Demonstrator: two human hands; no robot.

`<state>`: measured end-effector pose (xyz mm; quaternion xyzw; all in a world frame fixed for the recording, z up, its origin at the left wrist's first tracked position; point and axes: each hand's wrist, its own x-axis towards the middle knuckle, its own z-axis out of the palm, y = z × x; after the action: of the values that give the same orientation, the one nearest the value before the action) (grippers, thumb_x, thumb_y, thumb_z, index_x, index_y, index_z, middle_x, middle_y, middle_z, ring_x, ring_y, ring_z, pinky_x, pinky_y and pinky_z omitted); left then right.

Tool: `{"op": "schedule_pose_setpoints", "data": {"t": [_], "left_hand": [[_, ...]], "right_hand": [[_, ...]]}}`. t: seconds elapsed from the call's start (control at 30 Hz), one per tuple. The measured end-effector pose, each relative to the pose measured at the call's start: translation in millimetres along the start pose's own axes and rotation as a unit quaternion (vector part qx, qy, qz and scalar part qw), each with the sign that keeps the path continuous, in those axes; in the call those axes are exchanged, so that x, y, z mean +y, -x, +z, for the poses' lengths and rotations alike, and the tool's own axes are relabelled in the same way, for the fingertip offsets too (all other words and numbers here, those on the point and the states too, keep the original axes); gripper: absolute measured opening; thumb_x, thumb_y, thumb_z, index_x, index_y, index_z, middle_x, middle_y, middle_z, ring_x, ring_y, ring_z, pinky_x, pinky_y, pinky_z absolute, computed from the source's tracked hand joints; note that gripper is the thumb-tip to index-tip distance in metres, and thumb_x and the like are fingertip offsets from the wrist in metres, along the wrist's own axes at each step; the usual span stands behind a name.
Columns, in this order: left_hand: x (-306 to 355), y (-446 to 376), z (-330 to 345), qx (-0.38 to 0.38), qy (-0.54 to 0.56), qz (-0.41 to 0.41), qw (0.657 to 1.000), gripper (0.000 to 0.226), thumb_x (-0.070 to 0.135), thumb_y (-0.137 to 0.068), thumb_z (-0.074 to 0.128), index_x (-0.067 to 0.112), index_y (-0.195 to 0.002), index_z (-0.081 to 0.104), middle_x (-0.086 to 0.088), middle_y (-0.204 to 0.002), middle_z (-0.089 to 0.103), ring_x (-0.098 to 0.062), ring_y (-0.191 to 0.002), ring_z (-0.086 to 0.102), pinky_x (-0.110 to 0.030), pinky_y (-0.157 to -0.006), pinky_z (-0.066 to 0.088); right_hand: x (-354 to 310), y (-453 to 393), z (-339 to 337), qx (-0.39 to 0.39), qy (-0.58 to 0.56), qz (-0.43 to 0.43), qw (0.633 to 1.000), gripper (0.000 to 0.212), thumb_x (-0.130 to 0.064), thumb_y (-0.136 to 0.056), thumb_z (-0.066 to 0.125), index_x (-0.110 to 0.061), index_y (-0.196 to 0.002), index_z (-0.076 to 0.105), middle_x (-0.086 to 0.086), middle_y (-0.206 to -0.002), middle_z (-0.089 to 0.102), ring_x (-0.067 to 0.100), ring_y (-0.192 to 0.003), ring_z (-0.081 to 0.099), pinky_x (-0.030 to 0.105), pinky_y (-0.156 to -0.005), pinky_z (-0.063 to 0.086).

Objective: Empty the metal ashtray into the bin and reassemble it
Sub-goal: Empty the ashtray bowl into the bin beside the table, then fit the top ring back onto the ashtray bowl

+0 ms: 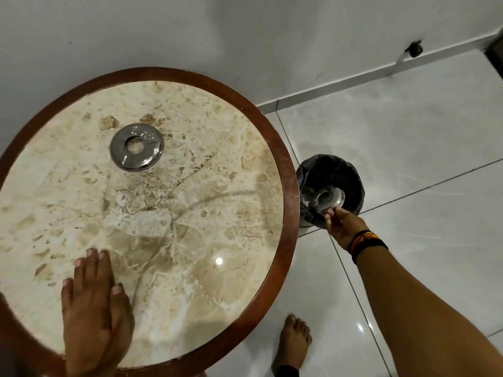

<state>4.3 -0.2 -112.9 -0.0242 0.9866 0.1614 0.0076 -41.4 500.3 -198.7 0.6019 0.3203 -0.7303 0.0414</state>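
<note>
Head view: round marble table point(168, 213) with dark wood rim filling left of frame. Black-lined bin point(330, 189) on pale floor tiles point(408, 148), right of centre. Left hand point(94, 303) flat, fingers spread, on table at lower left, holding nothing. Right hand point(341, 221) gripping shiny ashtray bowl point(328, 198), upturned over bin. Ring-shaped metal lid point(137, 146) lying upper left on table.

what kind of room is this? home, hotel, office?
Probably a hotel room or lounge corner, can't be sure: round marble-topped table with wooden rim, glossy white floor tiles, small black lined bin by a white wall.
</note>
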Motion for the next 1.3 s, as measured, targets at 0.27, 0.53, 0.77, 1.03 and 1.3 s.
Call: {"op": "schedule_pose_setpoints", "data": {"t": [0.27,0.53,0.77,1.03,1.3], "left_hand": [[2,-1,-13,-0.028,-0.01,-0.015,0.999,0.072,0.03,-0.098,0.032,0.007,-0.166,0.032,-0.017,-0.175,0.028,-0.037,-0.163,0.023,-0.058,-0.132,0.016],[2,3,-11,-0.017,0.022,-0.006,1.0,0.064,0.031,-0.106,0.029,0.016,-0.168,0.026,-0.004,-0.178,0.024,-0.02,-0.168,0.012,-0.041,-0.137,0.003],[-6,4,-5,-0.011,0.0,0.021,1.0,0.064,0.03,-0.108,0.027,0.016,-0.17,0.021,-0.003,-0.18,0.02,-0.021,-0.168,0.011,-0.048,-0.136,0.008],[-6,4,-5,0.0,0.026,0.028,0.999,0.063,0.032,-0.11,0.026,0.015,-0.17,0.022,-0.002,-0.181,0.018,-0.023,-0.168,0.013,-0.052,-0.134,0.016],[-4,4,-8,-0.005,0.04,0.018,0.999,0.062,0.031,-0.107,0.031,0.013,-0.166,0.032,-0.005,-0.177,0.027,-0.025,-0.166,0.021,-0.054,-0.128,0.026]], "right_hand": [[-18,66,54,0.033,0.19,-0.314,0.93,0.013,-0.018,-0.103,0.055,-0.007,-0.108,0.062,0.015,-0.081,0.066,0.02,-0.06,0.062,0.024,-0.044,0.056],[65,213,142,-0.145,0.47,-0.681,0.542,0.015,-0.024,-0.097,0.058,-0.016,-0.105,0.069,0.0,-0.092,0.067,0.013,-0.076,0.063,0.02,-0.066,0.052],[161,219,174,-0.2,0.618,-0.672,0.356,0.027,-0.01,-0.077,0.084,-0.013,-0.101,0.071,0.005,-0.087,0.067,0.024,-0.073,0.064,0.035,-0.044,0.051],[159,228,168,-0.2,0.691,-0.589,0.368,0.036,-0.042,-0.089,0.07,-0.025,-0.121,0.068,-0.005,-0.091,0.065,0.015,-0.073,0.063,0.026,-0.05,0.051],[110,223,329,-0.113,0.639,-0.522,0.555,0.086,-0.057,-0.074,0.082,-0.019,-0.143,0.048,0.007,-0.14,0.048,0.026,-0.129,0.046,0.033,-0.096,0.047]]}}
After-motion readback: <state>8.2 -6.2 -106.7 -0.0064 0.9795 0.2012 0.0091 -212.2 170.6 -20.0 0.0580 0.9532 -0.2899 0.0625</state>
